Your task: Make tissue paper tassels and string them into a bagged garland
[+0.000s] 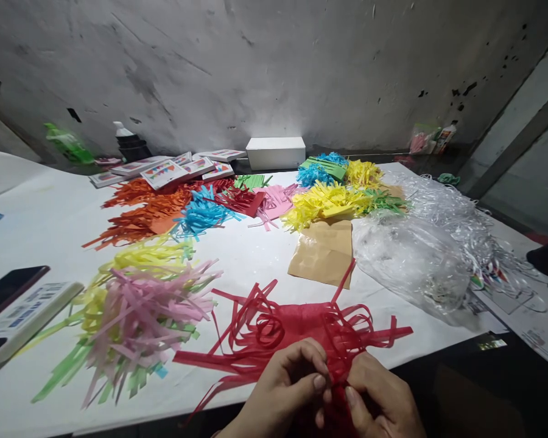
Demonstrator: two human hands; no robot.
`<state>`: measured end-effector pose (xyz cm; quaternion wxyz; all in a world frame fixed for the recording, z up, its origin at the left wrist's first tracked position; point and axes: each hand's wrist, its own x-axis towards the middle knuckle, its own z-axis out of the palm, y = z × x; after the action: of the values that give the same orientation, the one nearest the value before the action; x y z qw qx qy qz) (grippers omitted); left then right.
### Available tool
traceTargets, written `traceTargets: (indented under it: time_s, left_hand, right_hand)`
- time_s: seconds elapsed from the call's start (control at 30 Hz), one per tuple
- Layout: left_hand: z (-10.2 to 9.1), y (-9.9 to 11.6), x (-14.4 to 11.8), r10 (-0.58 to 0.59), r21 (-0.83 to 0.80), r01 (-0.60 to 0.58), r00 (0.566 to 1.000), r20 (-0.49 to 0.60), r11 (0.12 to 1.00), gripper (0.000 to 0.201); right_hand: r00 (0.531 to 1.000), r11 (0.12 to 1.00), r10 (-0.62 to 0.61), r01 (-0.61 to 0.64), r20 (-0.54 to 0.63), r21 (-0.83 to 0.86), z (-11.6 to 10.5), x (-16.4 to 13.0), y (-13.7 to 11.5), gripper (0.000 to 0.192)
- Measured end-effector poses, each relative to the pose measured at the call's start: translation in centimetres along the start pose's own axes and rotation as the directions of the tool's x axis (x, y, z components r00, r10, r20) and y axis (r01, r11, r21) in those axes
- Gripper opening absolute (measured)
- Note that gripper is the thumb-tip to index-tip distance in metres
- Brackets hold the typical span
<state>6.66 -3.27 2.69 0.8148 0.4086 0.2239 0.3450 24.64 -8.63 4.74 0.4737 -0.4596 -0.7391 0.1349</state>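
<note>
We find both hands at the near edge of the desk [265,255], working one piece of red fringed paper [296,331]. The left hand [281,389] has its grip closed, thumb and forefinger pinching the gathered middle of the paper. The right hand [383,401] meets it there, fingertips pressed on the same bunch, grip likewise closed on it. The paper lies partly on the desk and partly over its front edge, its cut strips curling out to both sides.

Risks, in our judgement: the strips are thin and tangled, so a hard pull at the pinch could tear one off at its root. Loops near the fingers could snag and spoil the gather. A loosened pinch could let the bunch spring open or slide off the edge.

Just left lies a pink, yellow and green fringe pile [132,310]; a stray strip could catch it and drag it along. Beyond the hands sits a brown paper bag [324,252] beside a crumpled clear plastic sheet [411,261], light enough to shift if brushed. Farther back lie orange [141,219], blue [203,213] and yellow [324,204] fringe piles, then printed cards [168,170] and a white box [275,152] by the wall, all well apart from the hands.
</note>
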Motion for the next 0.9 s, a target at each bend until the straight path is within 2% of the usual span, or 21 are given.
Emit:
traceTargets:
  time_s: [0.17,0.3,0.37,0.43,0.53,0.67,0.8,0.9]
  left_hand:
    - [-0.1,-1.1,0.3,-0.065,-0.108,0.067,0.998,0.014,0.992,0.027]
    - [0.0,-0.8,0.7,-0.067,-0.239,0.086,0.994,0.086,0.967,0.042]
    - [-0.1,-1.0,0.9,-0.073,-0.256,0.089,0.995,0.069,0.963,0.045]
    - [-0.2,-1.5,0.9,-0.077,-0.263,0.078,0.997,0.014,0.962,0.039]
    - [-0.3,-2.9,1.0,-0.062,-0.332,0.045,0.997,-0.042,0.942,0.024]
    - [0.0,-4.2,1.0,-0.045,-0.421,0.04,0.999,-0.001,0.906,0.022]
    - [0.6,-3.7,1.0,-0.03,-0.475,0.029,1.0,0.006,0.88,0.016]
    - [1.0,-2.5,0.9,-0.02,-0.473,0.025,1.0,0.015,0.881,0.015]
  right_hand:
    - [0.995,0.988,0.053,-0.04,-0.087,0.152,1.3,-0.3,0.1,0.018]
    - [0.999,0.96,0.031,-0.022,-0.027,0.278,1.5,-0.4,0.2,0.02]
    - [1.0,0.955,0.029,-0.027,-0.003,0.295,1.6,-0.4,0.3,0.018]
    - [0.998,0.964,0.035,-0.022,-0.043,0.266,1.7,-0.5,0.3,0.019]
    - [0.981,0.986,0.042,-0.011,-0.187,0.166,2.3,-0.8,0.1,0.017]
    - [0.943,0.99,0.043,0.005,-0.33,0.143,3.4,-1.0,-0.4,0.017]
    - [0.934,0.964,0.086,0.01,-0.346,0.266,3.8,-1.1,-0.4,0.021]
    - [0.937,0.962,0.16,-0.077,-0.312,0.261,2.8,-1.4,0.1,0.021]
